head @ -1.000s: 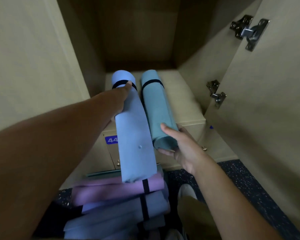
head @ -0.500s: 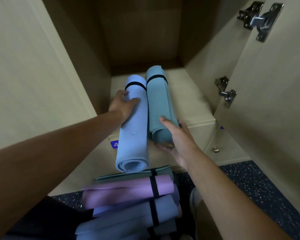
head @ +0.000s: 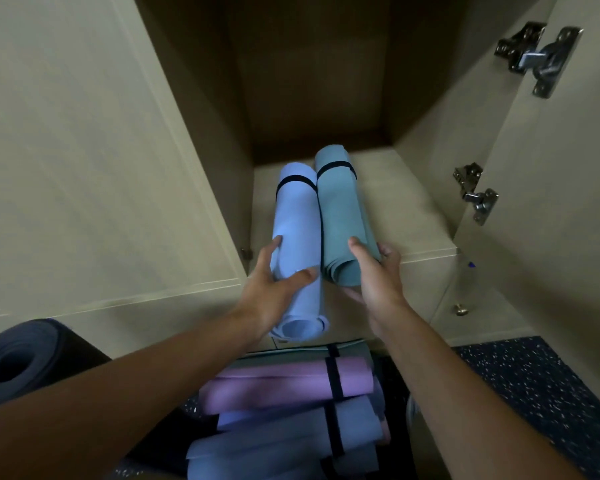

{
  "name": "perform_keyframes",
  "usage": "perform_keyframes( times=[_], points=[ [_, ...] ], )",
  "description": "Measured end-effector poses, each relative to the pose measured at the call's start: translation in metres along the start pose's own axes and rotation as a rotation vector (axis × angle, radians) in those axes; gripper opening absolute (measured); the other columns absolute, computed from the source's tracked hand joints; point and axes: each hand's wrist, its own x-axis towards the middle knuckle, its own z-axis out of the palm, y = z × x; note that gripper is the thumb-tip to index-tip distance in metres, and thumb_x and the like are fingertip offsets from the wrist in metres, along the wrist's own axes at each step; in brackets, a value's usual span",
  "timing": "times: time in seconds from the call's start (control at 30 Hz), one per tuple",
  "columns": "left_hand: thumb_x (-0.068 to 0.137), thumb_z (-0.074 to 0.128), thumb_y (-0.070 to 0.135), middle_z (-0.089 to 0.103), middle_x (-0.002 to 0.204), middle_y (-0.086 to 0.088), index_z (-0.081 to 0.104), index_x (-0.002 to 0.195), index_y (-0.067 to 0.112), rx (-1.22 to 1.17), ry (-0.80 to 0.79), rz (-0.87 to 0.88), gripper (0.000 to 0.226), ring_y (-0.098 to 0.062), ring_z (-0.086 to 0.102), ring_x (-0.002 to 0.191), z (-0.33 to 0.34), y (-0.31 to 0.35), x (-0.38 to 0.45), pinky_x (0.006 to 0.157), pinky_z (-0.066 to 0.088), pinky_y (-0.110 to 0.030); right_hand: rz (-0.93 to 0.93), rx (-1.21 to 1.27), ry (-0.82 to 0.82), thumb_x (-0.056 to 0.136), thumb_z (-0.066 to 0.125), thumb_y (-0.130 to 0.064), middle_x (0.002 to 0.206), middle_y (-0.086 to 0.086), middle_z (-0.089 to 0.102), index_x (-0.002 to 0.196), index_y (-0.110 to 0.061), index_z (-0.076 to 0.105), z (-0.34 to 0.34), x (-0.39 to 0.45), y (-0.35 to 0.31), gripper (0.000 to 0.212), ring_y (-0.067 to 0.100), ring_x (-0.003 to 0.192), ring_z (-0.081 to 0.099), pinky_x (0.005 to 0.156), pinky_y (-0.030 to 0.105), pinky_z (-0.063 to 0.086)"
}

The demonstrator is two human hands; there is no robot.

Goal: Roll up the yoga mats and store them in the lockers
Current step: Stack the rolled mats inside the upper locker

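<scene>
Two rolled mats lie side by side on the floor of the open locker (head: pixel 406 202), each bound by a black strap at its far end. The light blue mat (head: pixel 297 230) is on the left and sticks out past the locker's front edge. My left hand (head: pixel 274 292) grips its near part, thumb across the top. The teal mat (head: pixel 342 216) lies on the right, touching the blue one. My right hand (head: pixel 374 275) holds its near end, thumb on top and fingers round the right side.
A pile of several rolled mats, purple (head: pixel 284 382) and blue-grey (head: pixel 284 441), lies on the dark speckled floor (head: pixel 520 386) below my arms. A dark rolled mat (head: pixel 18 362) sits at lower left. The locker door (head: pixel 561 202) with metal hinges (head: pixel 478 195) stands open on the right.
My left hand slid from the far part of the light blue mat back to its near end. The blue mat now lies flat against the teal one. My right hand stays on the teal mat.
</scene>
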Motion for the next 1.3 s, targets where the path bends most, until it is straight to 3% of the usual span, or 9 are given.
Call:
perform_keyframes(
  times=[0.13, 0.3, 0.47, 0.6, 0.7, 0.83, 1.03, 1.2, 1.3],
  points=[
    [0.081, 0.083, 0.044, 0.047, 0.147, -0.007, 0.036, 0.148, 0.051, 0.140, 0.101, 0.025, 0.083, -0.031, 0.062, 0.110, 0.003, 0.014, 0.017, 0.094, 0.057, -0.046, -0.036, 0.037, 0.040, 0.092, 0.075, -0.034, 0.107, -0.013, 0.057, 0.137, -0.024, 0.039, -0.003, 0.009, -0.001, 0.058, 0.011, 0.094, 0.063, 0.082, 0.042, 0.060],
    [0.089, 0.072, 0.047, 0.036, 0.149, -0.015, 0.026, 0.156, 0.046, 0.513, 0.232, 0.005, 0.081, -0.042, 0.048, 0.126, 0.011, 0.040, 0.046, 0.104, 0.046, -0.045, -0.034, 0.047, 0.054, 0.090, 0.077, -0.036, 0.111, -0.005, 0.060, 0.137, -0.024, 0.040, 0.005, 0.023, 0.005, 0.061, 0.015, 0.097, 0.065, 0.094, 0.046, 0.058],
    [0.093, 0.065, 0.037, 0.037, 0.139, -0.012, 0.040, 0.146, 0.036, 0.786, 0.317, 0.075, 0.059, -0.042, 0.037, 0.129, 0.013, 0.049, 0.070, 0.097, 0.046, -0.050, 0.026, 0.098, -0.007, 0.097, 0.068, -0.037, 0.108, -0.006, 0.060, 0.133, -0.027, 0.047, 0.021, 0.027, 0.005, 0.043, 0.013, 0.092, 0.063, 0.073, 0.036, 0.055],
    [0.102, 0.051, 0.035, 0.039, 0.143, -0.017, 0.048, 0.142, 0.026, 0.853, 0.344, 0.174, 0.042, -0.043, 0.038, 0.129, 0.022, 0.040, 0.082, 0.099, 0.042, -0.051, 0.004, 0.111, 0.023, 0.097, 0.068, -0.036, 0.112, 0.001, 0.065, 0.127, -0.027, 0.053, 0.031, 0.032, 0.002, 0.035, 0.020, 0.096, 0.066, 0.085, 0.044, 0.057],
    [0.104, 0.036, 0.055, 0.044, 0.144, -0.024, 0.051, 0.143, 0.022, 0.972, 0.264, 0.305, 0.053, -0.043, 0.040, 0.131, 0.023, 0.034, 0.083, 0.107, 0.035, -0.048, -0.070, 0.010, 0.082, 0.091, 0.071, -0.041, 0.122, 0.004, 0.065, 0.131, -0.027, 0.057, 0.033, 0.037, 0.004, 0.045, 0.025, 0.106, 0.067, 0.098, 0.054, 0.055],
    [0.099, 0.023, 0.072, 0.023, 0.165, -0.012, 0.012, 0.160, 0.040, 1.094, 0.111, 0.500, 0.070, -0.038, 0.018, 0.151, 0.017, 0.026, 0.074, 0.119, 0.026, -0.057, -0.150, -0.056, 0.119, 0.065, 0.062, -0.062, 0.117, 0.009, 0.070, 0.131, -0.021, 0.061, 0.028, 0.048, 0.012, 0.078, 0.028, 0.103, 0.070, 0.094, 0.053, 0.057],
    [0.094, 0.005, 0.074, -0.005, 0.171, 0.005, -0.011, 0.158, 0.050, 1.453, -0.002, 0.749, 0.070, -0.038, 0.007, 0.155, 0.021, 0.017, 0.087, 0.119, 0.020, -0.064, -0.073, -0.176, 0.012, 0.095, 0.058, -0.047, 0.132, 0.004, 0.064, 0.143, -0.028, 0.055, 0.017, 0.033, -0.004, 0.051, 0.025, 0.113, 0.064, 0.103, 0.052, 0.052],
    [0.098, 0.016, 0.067, -0.016, 0.170, 0.007, -0.016, 0.156, 0.050, 1.586, -0.124, 0.856, 0.068, -0.038, 0.007, 0.155, 0.021, 0.026, 0.114, 0.119, 0.021, -0.066, -0.075, -0.294, -0.097, 0.108, 0.048, -0.036, 0.137, -0.005, 0.057, 0.152, -0.027, 0.046, 0.000, 0.034, -0.010, 0.045, 0.016, 0.122, 0.054, 0.113, 0.048, 0.044],
    [0.106, 0.042, 0.050, -0.014, 0.170, 0.006, -0.014, 0.154, 0.050, 1.602, -0.122, 0.846, 0.074, -0.033, 0.022, 0.151, 0.024, 0.025, 0.125, 0.114, 0.022, -0.072, -0.082, -0.367, -0.126, 0.107, 0.050, -0.039, 0.148, -0.001, 0.052, 0.155, -0.025, 0.041, -0.003, 0.036, -0.012, 0.051, 0.018, 0.133, 0.050, 0.114, 0.047, 0.043]
  ],
)
